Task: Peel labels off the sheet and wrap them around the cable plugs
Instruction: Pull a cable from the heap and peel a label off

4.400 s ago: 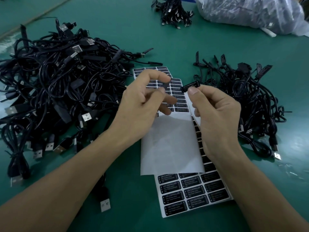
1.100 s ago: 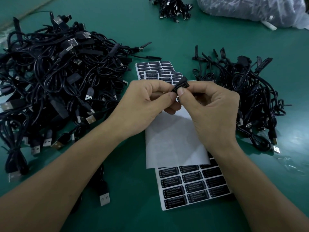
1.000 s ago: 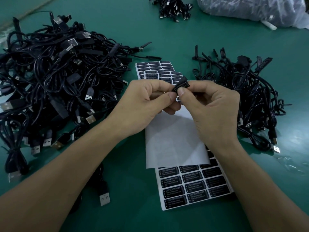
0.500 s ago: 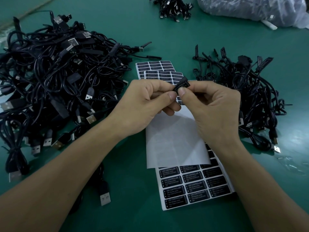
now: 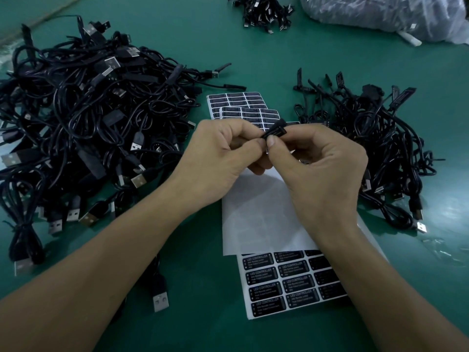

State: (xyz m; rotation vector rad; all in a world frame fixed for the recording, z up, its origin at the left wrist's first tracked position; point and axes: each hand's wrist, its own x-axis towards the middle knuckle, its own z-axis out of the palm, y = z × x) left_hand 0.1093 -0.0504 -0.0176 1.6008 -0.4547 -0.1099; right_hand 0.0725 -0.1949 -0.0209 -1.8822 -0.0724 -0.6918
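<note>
The small black cable plug is pinched between the thumbs and fingers of left hand and right hand, above the white label sheet. Little has shifted lately; the label is judged nearly wrapped.

Three heaps of black USB cables lay on the green bench: a large heap, a smaller heap, and a small far bundle. Two white sheets of black rectangular labels showed, plus one blank white backing sheet and one clear plastic bag.
</note>
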